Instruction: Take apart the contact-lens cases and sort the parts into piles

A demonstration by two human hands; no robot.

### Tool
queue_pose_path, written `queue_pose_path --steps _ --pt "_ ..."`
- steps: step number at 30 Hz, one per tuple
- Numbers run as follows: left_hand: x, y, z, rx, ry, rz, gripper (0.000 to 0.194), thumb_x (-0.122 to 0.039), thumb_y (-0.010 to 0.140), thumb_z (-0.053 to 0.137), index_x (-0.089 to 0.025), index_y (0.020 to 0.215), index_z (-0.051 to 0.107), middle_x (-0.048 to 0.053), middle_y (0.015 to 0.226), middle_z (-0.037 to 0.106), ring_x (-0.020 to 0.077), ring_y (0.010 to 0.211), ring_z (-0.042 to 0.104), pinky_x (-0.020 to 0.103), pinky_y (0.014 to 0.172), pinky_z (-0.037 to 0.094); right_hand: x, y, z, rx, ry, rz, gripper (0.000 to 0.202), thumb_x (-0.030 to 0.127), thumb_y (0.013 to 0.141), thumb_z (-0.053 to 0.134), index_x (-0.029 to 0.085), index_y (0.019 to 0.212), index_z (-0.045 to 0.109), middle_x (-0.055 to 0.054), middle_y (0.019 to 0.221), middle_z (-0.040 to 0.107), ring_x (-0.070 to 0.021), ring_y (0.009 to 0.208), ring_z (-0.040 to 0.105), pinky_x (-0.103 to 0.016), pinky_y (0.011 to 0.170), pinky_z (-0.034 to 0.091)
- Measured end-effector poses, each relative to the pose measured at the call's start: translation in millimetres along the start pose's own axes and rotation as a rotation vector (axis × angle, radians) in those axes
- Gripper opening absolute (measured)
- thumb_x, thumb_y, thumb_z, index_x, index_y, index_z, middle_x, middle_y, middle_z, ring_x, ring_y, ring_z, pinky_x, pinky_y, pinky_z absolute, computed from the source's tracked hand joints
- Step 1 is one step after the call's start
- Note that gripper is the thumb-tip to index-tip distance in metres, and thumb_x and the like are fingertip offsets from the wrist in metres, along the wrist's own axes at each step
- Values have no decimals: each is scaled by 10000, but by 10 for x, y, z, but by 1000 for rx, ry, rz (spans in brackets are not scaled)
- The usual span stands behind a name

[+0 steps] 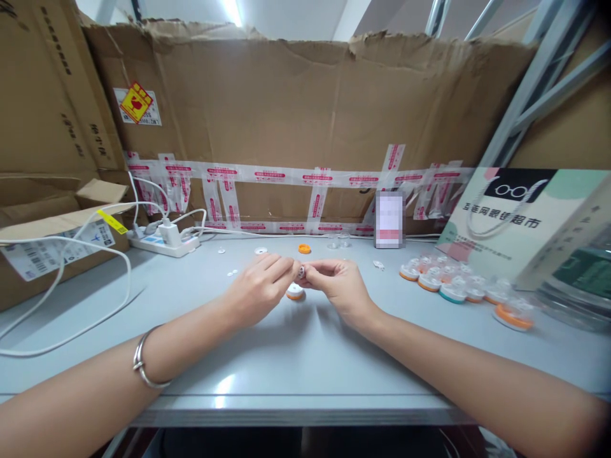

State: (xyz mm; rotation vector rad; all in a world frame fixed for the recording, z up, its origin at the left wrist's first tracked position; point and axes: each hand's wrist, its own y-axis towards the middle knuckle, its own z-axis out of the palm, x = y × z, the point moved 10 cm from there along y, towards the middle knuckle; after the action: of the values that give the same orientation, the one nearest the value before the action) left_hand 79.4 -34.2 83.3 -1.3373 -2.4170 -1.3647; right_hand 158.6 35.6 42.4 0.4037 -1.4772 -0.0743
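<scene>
My left hand and my right hand meet over the middle of the table. Between their fingertips is a small white plastic part with dark holes, pinched from both sides. Just beneath it, a round white disc with an orange base rests on the tabletop. Beyond my hands lie an orange ring, a flat white disc and a few clear round pieces. Tiny white bits are scattered left of my left hand. A small white part sits right of my right hand.
Several finished-looking round pieces with clear tops cluster at the right, before a paper bag and a large clear bottle. A phone leans on the cardboard behind. A power strip, cables and an open box occupy the left.
</scene>
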Motion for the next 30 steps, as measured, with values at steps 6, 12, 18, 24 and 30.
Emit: queue_pose_path --steps 6,12,18,24,30 --pt "29 13 -8 -12 -34 -20 154 -135 860 414 -141 876 567 35 738 580 136 638 475 267 605 376 -79 25 1 16 21 120 212 331 638 677 146 741 700 -28 642 663 -137 637 617 -326 714 519" --pt "204 11 -20 -120 -289 -138 132 -176 841 487 -148 929 581 48 843 635 136 761 557 264 699 436 -126 50 -43 -8 17 219 117 241 637 653 140 696 659 -14 620 655 -113 618 617 -294 706 521" --pt "556 -71 33 -196 -650 -527 145 -263 771 588 -171 874 632 16 759 651 99 637 555 229 626 449 -192 103 -46 -4 -1 247 66 174 624 619 129 673 622 -10 586 640 -104 546 606 -269 616 524" --pt "818 -349 443 -101 -1001 -976 262 -393 781 544 -160 831 652 42 791 670 114 648 566 227 598 457 110 430 -610 -90 -284 60 91 190 596 654 131 658 621 -18 573 636 -102 531 585 -248 573 503" --pt "853 -368 478 -145 -1057 -978 284 -402 789 530 -153 871 640 54 795 662 122 667 574 224 585 458 35 650 -1237 -54 -899 129 69 157 631 561 136 649 624 -48 576 647 -128 533 590 -216 501 463"
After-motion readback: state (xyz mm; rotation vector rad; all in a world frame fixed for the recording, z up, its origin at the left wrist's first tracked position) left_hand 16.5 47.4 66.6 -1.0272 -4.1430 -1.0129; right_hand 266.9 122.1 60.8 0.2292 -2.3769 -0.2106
